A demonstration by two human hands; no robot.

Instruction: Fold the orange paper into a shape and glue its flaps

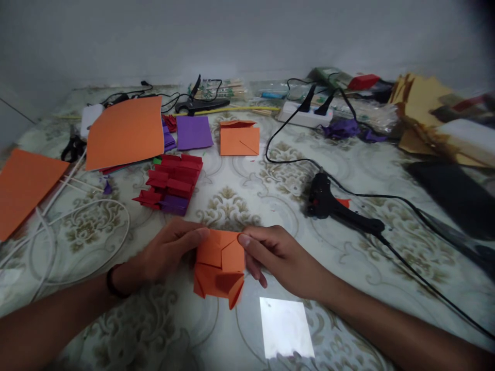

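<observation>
- Orange folded paper (220,252): lower centre of frame, between both hands, flaps sticking out along its bottom edge.
- Left hand (172,247): thumb and fingers pinching upper left corner.
- Right hand (280,255): pinching upper right corner, lower fingers loose alongside.
- Red-and-purple folded piece (174,180): left of centre.
- Black glue gun (340,211): right of centre.
</observation>
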